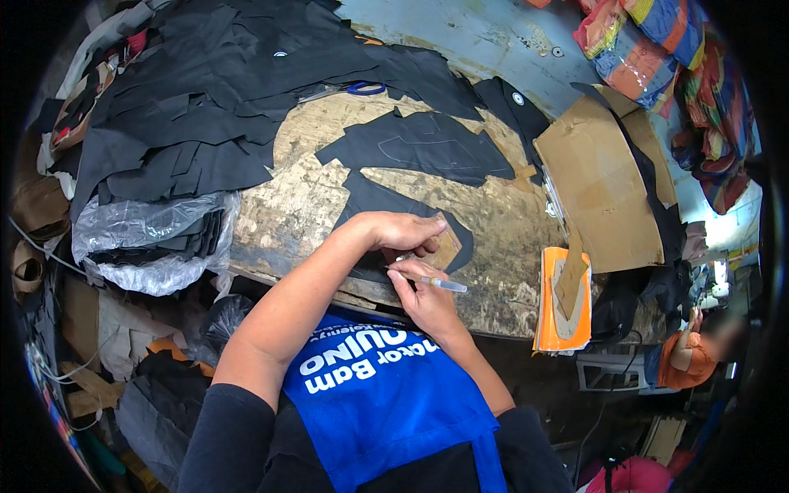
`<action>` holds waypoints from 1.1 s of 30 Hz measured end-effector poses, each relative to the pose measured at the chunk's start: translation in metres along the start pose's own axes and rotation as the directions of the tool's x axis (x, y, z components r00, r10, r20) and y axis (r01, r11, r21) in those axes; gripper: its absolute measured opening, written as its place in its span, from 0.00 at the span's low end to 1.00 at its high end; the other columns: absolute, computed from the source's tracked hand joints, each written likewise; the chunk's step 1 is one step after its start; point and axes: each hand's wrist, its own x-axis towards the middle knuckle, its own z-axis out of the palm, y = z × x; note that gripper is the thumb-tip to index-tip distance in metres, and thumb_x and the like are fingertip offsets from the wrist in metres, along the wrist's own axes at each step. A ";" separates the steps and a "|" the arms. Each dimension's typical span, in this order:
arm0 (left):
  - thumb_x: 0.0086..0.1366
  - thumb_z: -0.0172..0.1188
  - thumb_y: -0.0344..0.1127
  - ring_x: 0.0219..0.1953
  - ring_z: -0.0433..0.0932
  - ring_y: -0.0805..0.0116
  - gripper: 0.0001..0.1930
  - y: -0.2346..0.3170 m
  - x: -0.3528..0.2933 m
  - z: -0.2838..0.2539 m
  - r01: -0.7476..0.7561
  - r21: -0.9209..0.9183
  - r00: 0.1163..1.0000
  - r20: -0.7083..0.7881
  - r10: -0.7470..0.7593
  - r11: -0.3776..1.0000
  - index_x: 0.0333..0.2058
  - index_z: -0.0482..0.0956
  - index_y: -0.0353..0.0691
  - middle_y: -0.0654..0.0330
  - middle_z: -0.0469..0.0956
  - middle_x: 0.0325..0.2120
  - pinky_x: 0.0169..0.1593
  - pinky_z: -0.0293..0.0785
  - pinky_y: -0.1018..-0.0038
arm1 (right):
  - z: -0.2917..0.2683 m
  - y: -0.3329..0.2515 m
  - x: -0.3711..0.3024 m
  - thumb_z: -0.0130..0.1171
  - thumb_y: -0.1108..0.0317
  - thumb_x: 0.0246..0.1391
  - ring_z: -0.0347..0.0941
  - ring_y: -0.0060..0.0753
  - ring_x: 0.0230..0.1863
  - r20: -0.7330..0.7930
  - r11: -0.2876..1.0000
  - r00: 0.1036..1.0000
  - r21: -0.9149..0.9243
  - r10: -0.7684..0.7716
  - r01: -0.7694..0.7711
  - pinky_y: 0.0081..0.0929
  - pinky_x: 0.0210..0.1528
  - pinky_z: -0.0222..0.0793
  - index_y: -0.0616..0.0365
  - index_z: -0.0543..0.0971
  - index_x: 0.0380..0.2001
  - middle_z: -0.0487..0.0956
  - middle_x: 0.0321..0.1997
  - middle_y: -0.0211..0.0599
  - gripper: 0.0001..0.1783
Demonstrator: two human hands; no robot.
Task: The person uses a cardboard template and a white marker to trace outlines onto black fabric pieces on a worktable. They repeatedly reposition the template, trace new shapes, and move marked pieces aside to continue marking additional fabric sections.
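Note:
My left hand [401, 229] lies bent over a brown cardboard template [447, 249], holding it down on a black sheet of leather-like material [374, 195]. In my right hand [429, 306] is a slim pen [442, 283] with a clear barrel. Its tip points left, at the material just below my left hand. Part of the template is hidden under my left fingers. Beyond my hands lies another black piece [423, 148] with a pale outline drawn on it.
Black cut pieces [197, 74] are heaped at the far left, with blue-handled scissors [366, 88] beside them. A plastic bag [156, 246] of black pieces sits at the left edge. Cardboard [600, 181] and an orange pad [559, 329] stand right. A person [690, 361] sits farther right.

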 end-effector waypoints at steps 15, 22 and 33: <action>0.68 0.30 0.63 0.52 0.72 0.58 0.38 0.002 -0.002 0.002 -0.017 -0.033 1.000 0.009 0.017 0.999 0.56 0.66 0.32 0.50 0.70 0.53 0.36 0.80 0.62 | -0.026 0.005 0.003 0.59 0.70 0.50 0.77 0.45 0.29 0.028 1.000 0.999 0.025 0.016 -0.016 0.33 0.34 0.71 0.64 0.79 0.27 0.80 0.27 0.45 0.07; 0.69 0.35 0.61 0.42 0.77 0.63 0.35 0.003 -0.003 0.004 -0.016 0.005 0.998 -0.062 0.016 1.000 0.58 0.66 0.35 0.55 0.77 0.46 0.38 0.76 0.71 | -0.057 0.023 -0.008 0.57 0.71 0.52 0.76 0.38 0.25 -0.102 0.969 0.983 -0.181 0.153 -0.170 0.29 0.30 0.71 0.66 0.78 0.26 0.79 0.24 0.45 0.08; 0.40 0.74 0.50 0.39 0.79 0.55 0.32 -0.029 -0.047 0.035 0.334 0.427 0.541 -0.817 0.200 0.840 0.42 0.77 0.39 0.52 0.79 0.34 0.44 0.74 0.65 | -0.028 0.069 -0.020 0.58 0.70 0.54 0.75 0.22 0.30 -0.422 0.956 0.883 0.282 0.205 -0.087 0.20 0.33 0.71 0.65 0.76 0.29 0.79 0.28 0.36 0.07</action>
